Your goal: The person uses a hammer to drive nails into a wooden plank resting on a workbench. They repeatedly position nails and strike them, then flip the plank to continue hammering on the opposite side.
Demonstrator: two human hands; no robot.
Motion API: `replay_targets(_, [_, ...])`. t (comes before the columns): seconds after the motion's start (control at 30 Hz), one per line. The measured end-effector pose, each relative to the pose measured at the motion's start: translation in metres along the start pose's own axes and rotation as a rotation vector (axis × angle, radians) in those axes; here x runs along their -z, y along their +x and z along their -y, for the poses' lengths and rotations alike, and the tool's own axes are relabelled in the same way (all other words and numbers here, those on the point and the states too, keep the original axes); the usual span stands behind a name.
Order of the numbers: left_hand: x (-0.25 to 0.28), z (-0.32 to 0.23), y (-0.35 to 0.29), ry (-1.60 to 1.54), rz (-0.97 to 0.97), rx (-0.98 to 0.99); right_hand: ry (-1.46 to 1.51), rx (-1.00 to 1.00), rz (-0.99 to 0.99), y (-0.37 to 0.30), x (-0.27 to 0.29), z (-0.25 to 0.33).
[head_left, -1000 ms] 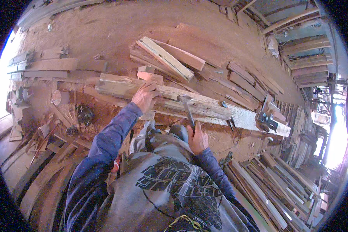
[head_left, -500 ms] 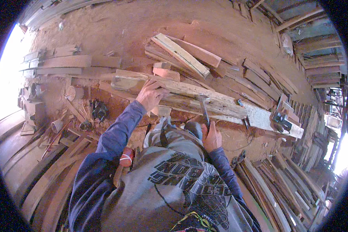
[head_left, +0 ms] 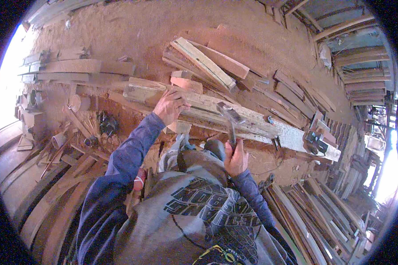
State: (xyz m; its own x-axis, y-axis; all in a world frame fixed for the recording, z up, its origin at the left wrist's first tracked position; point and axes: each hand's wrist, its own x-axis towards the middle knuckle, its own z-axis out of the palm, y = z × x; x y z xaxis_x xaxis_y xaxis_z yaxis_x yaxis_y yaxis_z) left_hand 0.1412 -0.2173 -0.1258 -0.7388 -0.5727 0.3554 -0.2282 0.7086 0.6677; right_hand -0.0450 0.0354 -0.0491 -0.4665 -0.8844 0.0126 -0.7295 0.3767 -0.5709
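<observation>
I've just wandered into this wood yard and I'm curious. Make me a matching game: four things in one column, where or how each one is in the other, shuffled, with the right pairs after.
Things:
1. Left hand
2. Right hand
3. Sleeves
4. Dark tool

Places, colours and states:
A. Blue
B. Toward the right end of the long timber
C. Resting on the wood, toward its left end
D. Closed around the handle of a hammer

Right pairs: 1-C, 2-D, 3-A, 4-B
</observation>
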Motion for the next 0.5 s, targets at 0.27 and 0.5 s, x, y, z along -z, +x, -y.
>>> replay_targets(0.27, [-0.001, 0.000, -0.002, 0.024, -0.030, -0.019, 0.007, 0.099, -0.026, 0.015, 0.022, 0.026])
replay_targets(0.5, [-0.013, 0.007, -0.011, -0.376, 0.018, 0.241, -0.281, -0.062, 0.263, 0.013, 0.023, 0.042])
